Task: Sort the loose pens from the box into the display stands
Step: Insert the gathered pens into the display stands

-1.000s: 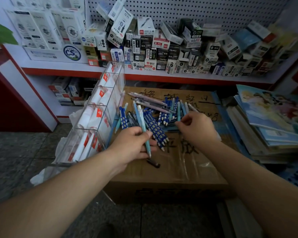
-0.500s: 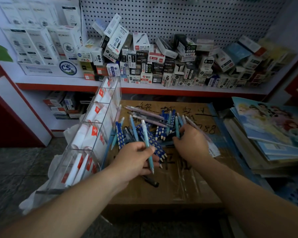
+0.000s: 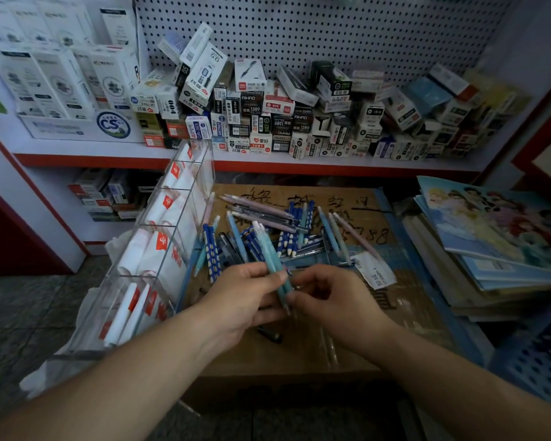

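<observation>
Gripping teal pens (image 3: 268,253) over box (image 3: 315,351): left hand (image 3: 245,300) clenched round them, right hand (image 3: 331,302) pinched lower ends. Loose bundle could've slid into pile (image 3: 288,241) on box, or arm clipped stand (image 3: 169,243) beside box.

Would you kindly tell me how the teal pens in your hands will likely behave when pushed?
The teal pens, pinched between left hand and right hand, look straight, so probably stiff. Their slim round barrels would likely roll on the cardboard box. Held by a pinch alone, they seem light.
</observation>
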`<state>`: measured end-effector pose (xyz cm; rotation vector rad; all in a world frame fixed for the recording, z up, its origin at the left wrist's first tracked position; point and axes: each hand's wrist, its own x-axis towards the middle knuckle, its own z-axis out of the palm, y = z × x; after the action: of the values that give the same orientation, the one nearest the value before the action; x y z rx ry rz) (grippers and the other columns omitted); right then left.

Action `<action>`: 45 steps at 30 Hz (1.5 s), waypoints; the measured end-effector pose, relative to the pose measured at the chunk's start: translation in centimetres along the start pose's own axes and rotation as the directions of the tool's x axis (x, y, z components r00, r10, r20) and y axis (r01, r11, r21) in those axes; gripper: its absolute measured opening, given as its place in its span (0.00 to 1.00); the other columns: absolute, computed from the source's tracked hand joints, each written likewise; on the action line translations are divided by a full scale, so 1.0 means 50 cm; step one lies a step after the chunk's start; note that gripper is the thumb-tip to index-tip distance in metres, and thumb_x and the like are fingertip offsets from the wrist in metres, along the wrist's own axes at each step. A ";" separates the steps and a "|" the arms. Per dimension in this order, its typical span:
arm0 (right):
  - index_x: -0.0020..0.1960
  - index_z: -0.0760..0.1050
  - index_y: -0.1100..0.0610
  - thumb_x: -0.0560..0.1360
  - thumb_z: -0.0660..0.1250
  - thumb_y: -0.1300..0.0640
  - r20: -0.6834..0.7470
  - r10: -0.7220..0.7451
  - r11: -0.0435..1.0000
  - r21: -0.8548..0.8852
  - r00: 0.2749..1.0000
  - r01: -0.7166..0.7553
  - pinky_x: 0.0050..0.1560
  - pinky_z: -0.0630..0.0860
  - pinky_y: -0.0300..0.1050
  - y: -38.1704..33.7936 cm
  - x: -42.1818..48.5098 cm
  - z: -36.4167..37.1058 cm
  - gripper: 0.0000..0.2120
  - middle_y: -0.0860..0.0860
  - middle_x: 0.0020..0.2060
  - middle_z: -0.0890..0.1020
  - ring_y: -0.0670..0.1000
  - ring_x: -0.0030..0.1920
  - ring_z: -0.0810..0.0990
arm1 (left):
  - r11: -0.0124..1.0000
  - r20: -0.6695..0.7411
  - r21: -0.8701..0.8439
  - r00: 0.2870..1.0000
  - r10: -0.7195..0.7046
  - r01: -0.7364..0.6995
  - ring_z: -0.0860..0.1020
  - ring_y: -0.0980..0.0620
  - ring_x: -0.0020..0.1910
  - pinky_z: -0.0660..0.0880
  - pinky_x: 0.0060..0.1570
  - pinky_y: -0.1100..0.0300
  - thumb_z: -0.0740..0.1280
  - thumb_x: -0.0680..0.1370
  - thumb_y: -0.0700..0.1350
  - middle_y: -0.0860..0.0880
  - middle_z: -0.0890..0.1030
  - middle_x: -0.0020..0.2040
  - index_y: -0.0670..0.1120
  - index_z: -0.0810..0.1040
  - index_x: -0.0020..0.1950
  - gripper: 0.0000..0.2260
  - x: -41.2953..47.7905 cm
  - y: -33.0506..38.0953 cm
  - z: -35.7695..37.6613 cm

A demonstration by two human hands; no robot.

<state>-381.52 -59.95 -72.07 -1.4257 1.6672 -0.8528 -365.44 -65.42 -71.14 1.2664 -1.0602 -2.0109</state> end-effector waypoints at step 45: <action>0.53 0.80 0.51 0.79 0.70 0.51 -0.404 0.055 0.945 -0.273 0.913 -0.178 0.32 0.71 0.35 0.056 0.128 -0.098 0.05 0.45 0.45 0.82 0.41 0.40 0.78 | 0.990 -0.034 0.143 0.999 0.004 0.001 0.86 0.49 0.49 0.82 0.49 0.52 0.73 0.75 0.37 0.47 0.88 0.49 0.45 0.79 0.60 0.14 0.019 -0.008 -0.014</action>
<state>-387.64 -65.84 -72.94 -1.3976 2.2490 -0.8815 -365.19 -66.14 -72.12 1.3673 -1.2065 -1.9340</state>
